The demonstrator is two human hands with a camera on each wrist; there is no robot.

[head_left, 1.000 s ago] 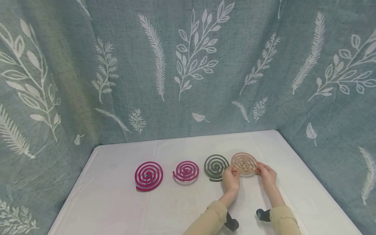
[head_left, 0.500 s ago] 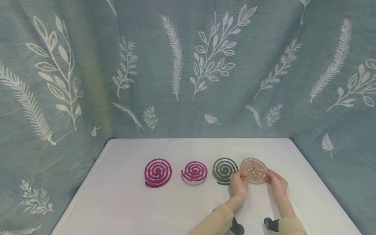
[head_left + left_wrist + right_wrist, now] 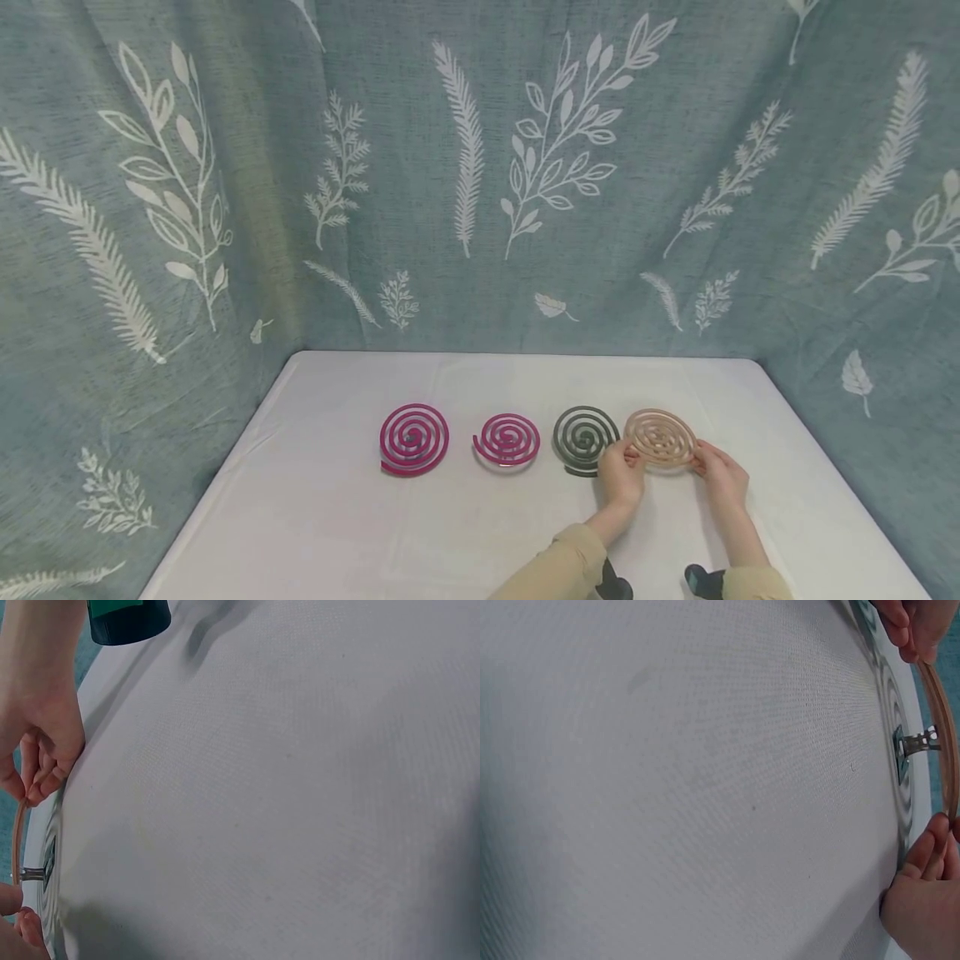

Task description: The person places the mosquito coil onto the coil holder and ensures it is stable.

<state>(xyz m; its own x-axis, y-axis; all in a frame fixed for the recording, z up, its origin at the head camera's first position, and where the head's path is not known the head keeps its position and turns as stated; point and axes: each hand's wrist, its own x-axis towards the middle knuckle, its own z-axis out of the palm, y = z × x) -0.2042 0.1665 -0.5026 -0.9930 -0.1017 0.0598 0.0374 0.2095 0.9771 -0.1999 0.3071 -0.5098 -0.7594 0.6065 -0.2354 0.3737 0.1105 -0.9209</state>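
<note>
In the head view, a tan mosquito coil is at the right end of a row of coils. My left hand pinches its near-left rim, overlapping the edge of a dark green coil. My right hand pinches its right rim between thumb and fingers. Both wrist views show the coil edge-on, level above the table. Under its middle stands a small metal stand whose top reaches the coil. Pale ring-like curves lie on the table around the stand's foot.
Two magenta coils, one at far left and one nearer the middle, lie on the white table. A blue-green leaf-patterned curtain closes off the back and sides. A dark wrist camera sits by the right sleeve.
The head view has swung left, so everything appears farther right. Both hands keep their pinch on the tan coil's rim, with hardly any movement relative to the other coils.
</note>
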